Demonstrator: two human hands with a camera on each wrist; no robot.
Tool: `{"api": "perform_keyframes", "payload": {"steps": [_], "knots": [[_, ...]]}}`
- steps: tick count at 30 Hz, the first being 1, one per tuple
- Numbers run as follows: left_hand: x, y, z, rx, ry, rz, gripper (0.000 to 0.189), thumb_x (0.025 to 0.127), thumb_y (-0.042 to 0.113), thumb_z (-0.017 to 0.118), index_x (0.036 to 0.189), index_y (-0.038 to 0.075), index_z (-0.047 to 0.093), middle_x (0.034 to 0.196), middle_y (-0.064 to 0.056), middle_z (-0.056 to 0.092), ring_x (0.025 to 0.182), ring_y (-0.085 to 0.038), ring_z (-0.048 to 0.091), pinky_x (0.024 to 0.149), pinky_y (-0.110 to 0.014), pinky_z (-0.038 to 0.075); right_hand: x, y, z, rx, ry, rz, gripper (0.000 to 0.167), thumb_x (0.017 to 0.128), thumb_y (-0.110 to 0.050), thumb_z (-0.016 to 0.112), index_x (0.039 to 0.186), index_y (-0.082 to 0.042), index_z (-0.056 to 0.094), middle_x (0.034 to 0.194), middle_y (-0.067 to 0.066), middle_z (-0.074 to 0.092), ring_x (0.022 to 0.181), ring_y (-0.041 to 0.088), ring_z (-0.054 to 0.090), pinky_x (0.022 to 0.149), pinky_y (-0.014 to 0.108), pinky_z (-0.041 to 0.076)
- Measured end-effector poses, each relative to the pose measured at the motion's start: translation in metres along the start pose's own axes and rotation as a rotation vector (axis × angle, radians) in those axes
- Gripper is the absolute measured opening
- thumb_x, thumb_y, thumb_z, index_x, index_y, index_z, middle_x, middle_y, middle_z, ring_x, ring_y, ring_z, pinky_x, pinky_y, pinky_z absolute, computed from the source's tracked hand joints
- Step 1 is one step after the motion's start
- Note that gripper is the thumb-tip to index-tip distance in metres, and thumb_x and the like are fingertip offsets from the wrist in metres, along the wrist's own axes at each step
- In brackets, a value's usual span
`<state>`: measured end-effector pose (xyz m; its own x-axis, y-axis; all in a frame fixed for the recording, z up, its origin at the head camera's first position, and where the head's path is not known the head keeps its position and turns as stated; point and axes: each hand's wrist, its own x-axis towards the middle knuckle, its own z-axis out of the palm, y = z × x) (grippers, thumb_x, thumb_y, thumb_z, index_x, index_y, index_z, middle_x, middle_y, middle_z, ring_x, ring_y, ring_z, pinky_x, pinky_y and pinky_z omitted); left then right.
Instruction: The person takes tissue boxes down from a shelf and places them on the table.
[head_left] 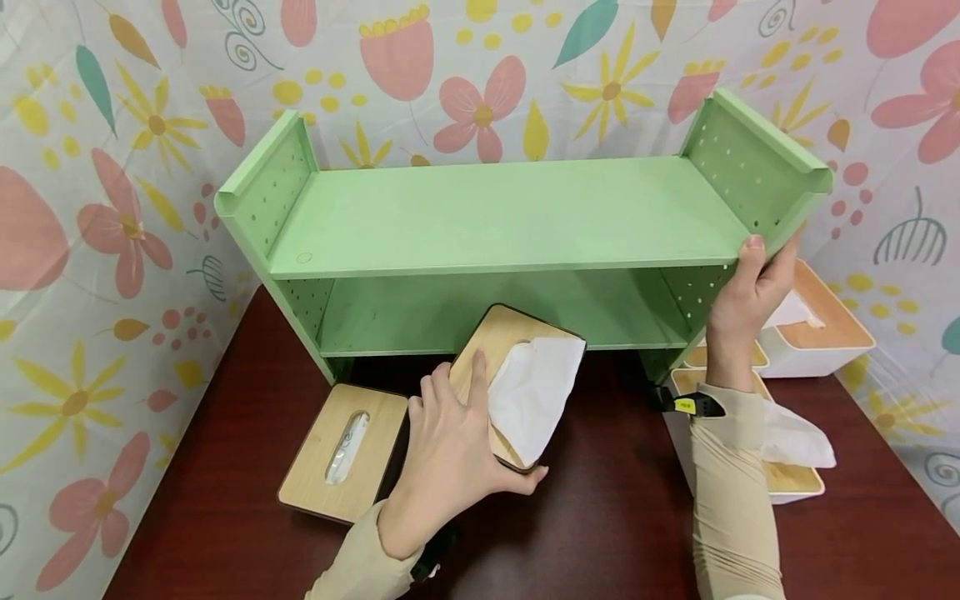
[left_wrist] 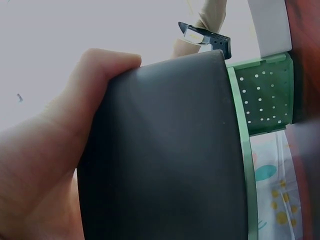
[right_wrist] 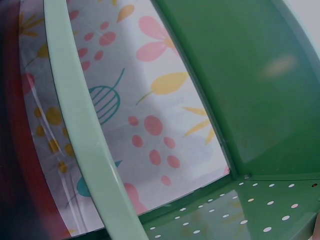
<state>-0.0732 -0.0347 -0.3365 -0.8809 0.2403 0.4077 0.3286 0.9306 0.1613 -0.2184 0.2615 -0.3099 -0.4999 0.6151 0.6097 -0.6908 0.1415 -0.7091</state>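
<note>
My left hand [head_left: 450, 437] grips a black tissue box [head_left: 506, 325] with a light wooden lid, fingers over the lid and thumb at its near edge. A white tissue sticks out of the lid's slot. The box is tilted just in front of the lower tier of a green two-tier shelf [head_left: 495, 217]. In the left wrist view, the thumb lies along the edge of the box's smooth dark side [left_wrist: 165, 150]. My right hand [head_left: 750, 296] holds the shelf's right side panel near its front edge. The right wrist view shows the shelf's green underside [right_wrist: 250, 95] and perforated side.
Another wooden-lidded tissue box [head_left: 311, 462] lies on the dark red table [head_left: 202, 467] at left. Several white tissue boxes with wooden lids stand at right, one near box [head_left: 795, 482] partly behind my right forearm. A flower-patterned cloth [head_left: 480, 75] hangs behind.
</note>
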Motion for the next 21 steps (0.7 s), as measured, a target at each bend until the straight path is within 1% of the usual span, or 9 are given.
{"api": "perform_keyframes", "payload": {"steps": [1, 5, 6, 9, 15, 17, 21], "knots": [[-0.001, 0.0, 0.0, -0.001, 0.003, 0.001, 0.133, 0.042, 0.081, 0.074, 0.143, 0.001, 0.041, 0.12, -0.027, 0.047, 0.094, -0.037, 0.049, 0.071, -0.042, 0.042, 0.001, 0.003, -0.002, -0.009, -0.005, -0.009, 0.037, 0.093, -0.004, 0.04, 0.125, -0.001, 0.058, 0.109, 0.011, 0.063, 0.104, 0.02, 0.056, 0.096, 0.029, 0.041], [-0.004, -0.001, 0.0, -0.006, 0.018, 0.006, 0.134, 0.041, 0.081, 0.074, 0.142, 0.001, 0.041, 0.12, -0.028, 0.047, 0.095, -0.037, 0.049, 0.071, -0.042, 0.042, 0.004, 0.011, -0.005, 0.008, 0.008, 0.023, 0.036, 0.093, -0.004, 0.041, 0.125, -0.004, 0.059, 0.11, 0.01, 0.063, 0.104, 0.019, 0.056, 0.095, 0.028, 0.041], [-0.004, -0.001, 0.0, -0.007, 0.022, 0.009, 0.134, 0.041, 0.081, 0.075, 0.142, 0.001, 0.04, 0.119, -0.028, 0.047, 0.095, -0.038, 0.049, 0.071, -0.042, 0.042, 0.004, 0.012, -0.006, -0.005, 0.004, 0.016, 0.037, 0.093, -0.004, 0.041, 0.126, -0.004, 0.058, 0.11, 0.009, 0.063, 0.104, 0.019, 0.056, 0.095, 0.028, 0.042], [-0.006, -0.002, 0.0, -0.013, 0.031, 0.017, 0.134, 0.04, 0.08, 0.075, 0.142, 0.001, 0.04, 0.118, -0.028, 0.047, 0.095, -0.037, 0.049, 0.071, -0.042, 0.042, 0.003, 0.008, -0.004, 0.019, 0.021, 0.045, 0.037, 0.093, -0.003, 0.041, 0.125, -0.004, 0.059, 0.109, 0.009, 0.063, 0.103, 0.018, 0.055, 0.094, 0.027, 0.041], [-0.01, -0.005, 0.0, -0.018, 0.047, 0.025, 0.135, 0.039, 0.08, 0.076, 0.142, 0.001, 0.041, 0.117, -0.027, 0.047, 0.094, -0.037, 0.048, 0.07, -0.042, 0.042, -0.003, -0.007, 0.003, 0.024, 0.018, 0.033, 0.037, 0.092, -0.002, 0.041, 0.123, -0.003, 0.06, 0.108, 0.01, 0.063, 0.103, 0.019, 0.055, 0.094, 0.027, 0.041], [-0.012, -0.006, -0.001, -0.018, 0.041, 0.025, 0.135, 0.039, 0.08, 0.076, 0.142, 0.001, 0.04, 0.117, -0.027, 0.046, 0.095, -0.037, 0.048, 0.071, -0.043, 0.043, -0.004, -0.01, 0.004, 0.002, 0.007, 0.008, 0.037, 0.092, -0.003, 0.041, 0.124, -0.002, 0.059, 0.109, 0.01, 0.063, 0.103, 0.02, 0.055, 0.095, 0.028, 0.041], [-0.014, -0.008, -0.003, -0.037, 0.014, 0.017, 0.136, 0.039, 0.079, 0.077, 0.143, 0.002, 0.039, 0.12, -0.027, 0.044, 0.1, -0.038, 0.046, 0.075, -0.044, 0.043, -0.005, -0.012, 0.005, -0.012, 0.004, -0.006, 0.038, 0.092, -0.003, 0.041, 0.126, -0.003, 0.058, 0.11, 0.011, 0.063, 0.104, 0.02, 0.055, 0.095, 0.028, 0.041]]}}
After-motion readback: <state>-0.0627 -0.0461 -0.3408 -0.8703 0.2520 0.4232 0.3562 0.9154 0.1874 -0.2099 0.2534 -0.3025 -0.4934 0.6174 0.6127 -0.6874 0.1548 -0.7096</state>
